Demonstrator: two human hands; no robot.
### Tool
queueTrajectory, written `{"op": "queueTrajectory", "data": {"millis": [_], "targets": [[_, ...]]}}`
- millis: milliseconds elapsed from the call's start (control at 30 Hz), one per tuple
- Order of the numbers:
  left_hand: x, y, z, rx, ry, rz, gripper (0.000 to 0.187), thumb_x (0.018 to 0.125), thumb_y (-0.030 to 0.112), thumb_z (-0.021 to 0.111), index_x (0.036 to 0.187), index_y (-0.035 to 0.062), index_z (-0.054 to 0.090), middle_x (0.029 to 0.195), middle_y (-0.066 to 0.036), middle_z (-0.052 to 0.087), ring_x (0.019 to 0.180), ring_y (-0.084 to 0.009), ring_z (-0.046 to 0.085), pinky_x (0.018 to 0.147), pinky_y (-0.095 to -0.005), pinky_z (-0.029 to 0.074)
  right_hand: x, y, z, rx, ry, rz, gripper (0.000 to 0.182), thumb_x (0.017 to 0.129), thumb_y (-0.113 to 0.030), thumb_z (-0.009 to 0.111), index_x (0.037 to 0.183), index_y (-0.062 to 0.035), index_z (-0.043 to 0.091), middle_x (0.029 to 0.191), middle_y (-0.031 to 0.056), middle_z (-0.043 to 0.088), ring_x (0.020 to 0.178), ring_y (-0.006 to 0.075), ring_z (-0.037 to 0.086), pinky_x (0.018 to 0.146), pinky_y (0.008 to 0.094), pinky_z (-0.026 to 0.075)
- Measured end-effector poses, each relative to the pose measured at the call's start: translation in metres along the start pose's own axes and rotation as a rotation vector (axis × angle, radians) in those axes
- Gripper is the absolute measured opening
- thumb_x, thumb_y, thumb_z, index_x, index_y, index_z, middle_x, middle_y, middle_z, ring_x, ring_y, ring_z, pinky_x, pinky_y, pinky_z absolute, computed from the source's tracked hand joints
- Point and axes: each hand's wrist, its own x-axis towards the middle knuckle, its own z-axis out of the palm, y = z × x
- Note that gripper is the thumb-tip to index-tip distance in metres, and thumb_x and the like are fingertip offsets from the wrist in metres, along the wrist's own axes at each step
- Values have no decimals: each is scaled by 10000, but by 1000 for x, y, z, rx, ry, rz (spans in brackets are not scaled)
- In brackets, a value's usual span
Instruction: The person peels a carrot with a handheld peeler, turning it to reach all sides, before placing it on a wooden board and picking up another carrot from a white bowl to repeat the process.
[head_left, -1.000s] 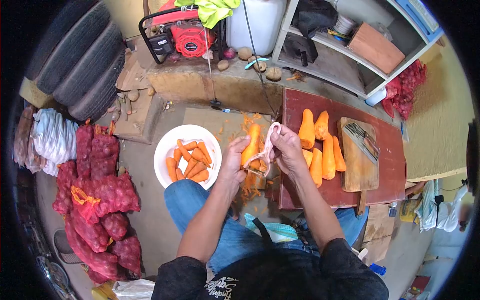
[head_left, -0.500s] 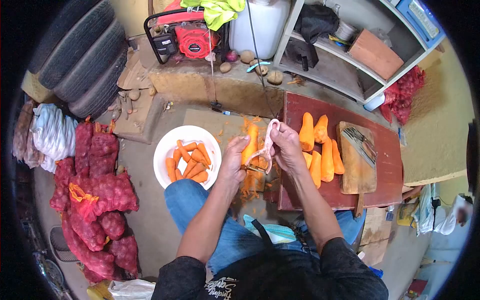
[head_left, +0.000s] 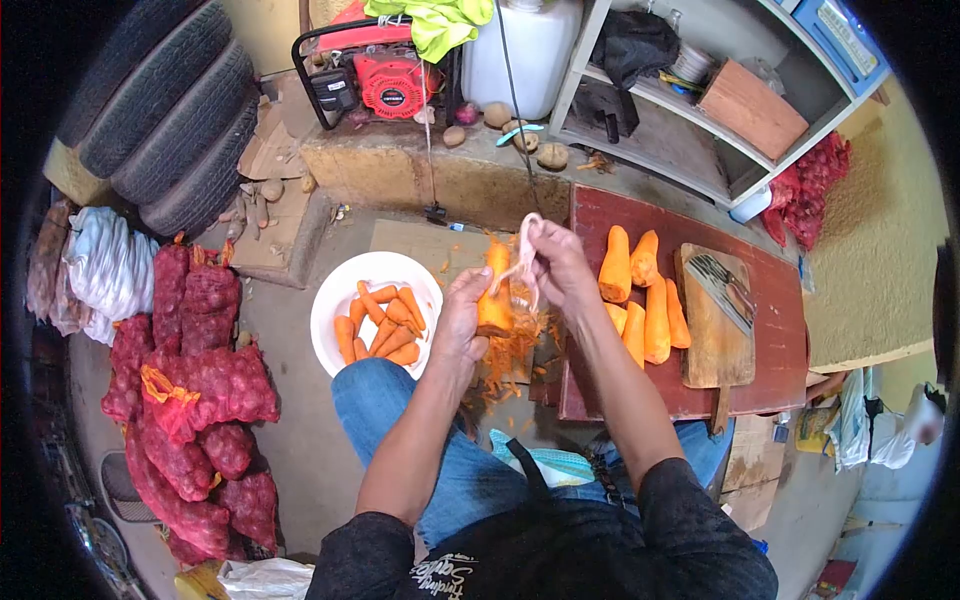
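My left hand [head_left: 463,318] is wrapped round a thick orange carrot [head_left: 495,318], held roughly upright over the floor. In my right hand [head_left: 562,262] is a pale pink Y-shaped peeler [head_left: 528,236], its head against or just beside the carrot's right side; its blade is hard to make out. Orange peelings [head_left: 508,372] lie scattered on the cardboard below. To the left, a white basin [head_left: 322,325] holds several smaller carrots [head_left: 380,325]. On the red table [head_left: 590,395] at my right lie several thick peeled-looking carrots [head_left: 656,322].
A wooden cutting board [head_left: 715,350] bearing knives [head_left: 725,290] rests on the red table. Red net sacks of onions [head_left: 200,390] line the left floor. Behind stand tyres [head_left: 175,120], a red generator [head_left: 392,85], a white jerrycan [head_left: 520,60] and a grey shelf [head_left: 680,120].
The peeler has moved up along the carrot with my right hand and turned. My left hand still grips the carrot, lowered slightly and tilted a little differently.
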Motion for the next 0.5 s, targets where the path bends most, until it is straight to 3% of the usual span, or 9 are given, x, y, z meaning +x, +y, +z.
{"op": "queueTrajectory", "data": {"millis": [167, 267, 400, 467, 500], "targets": [[-3, -8, -6, -12, -74, -74, 205, 994, 236, 577, 1064, 43, 584, 863, -83, 650, 699, -204, 676, 560, -360, 604, 52, -12, -68, -132, 144, -247, 155, 1022, -137, 535, 908, -37, 567, 714, 98, 643, 533, 151, 591, 493, 268, 486], [-1, -8, -5, -25, -53, -78, 231, 990, 245, 583, 1091, 38, 589, 869, -91, 650, 688, -221, 673, 569, -385, 602, 43, -26, -79, -127, 237, -285, 135, 1015, -154, 557, 943, -40, 564, 744, 69, 636, 593, 145, 610, 508, 275, 490], [8, -7, -5, -82, 30, -90, 266, 984, 260, 599, 1131, 39, 602, 875, -84, 652, 686, -223, 670, 581, -416, 596, -23, -30, -23, 4, 176, -162, 162, 999, -219, 609, 986, -64, 565, 779, 42, 643, 632, 128, 644, 574, 275, 567], [12, -10, -5, -137, 73, -67, 282, 978, 272, 611, 1139, 41, 609, 879, -78, 654, 688, -224, 669, 588, -424, 594, -46, -16, -29, -23, -25, -69, 220, 985, -261, 634, 1055, -67, 558, 861, 55, 660, 719, 149, 661, 693, 306, 598], [12, -13, -6, -105, 52, -51, 290, 975, 277, 616, 1143, 42, 611, 877, -77, 654, 684, -220, 670, 579, -423, 594, -53, -10, -26, -3, -52, -46, 227, 971, -256, 657, 1056, -68, 563, 888, 56, 673, 732, 145, 672, 653, 306, 601]]}}
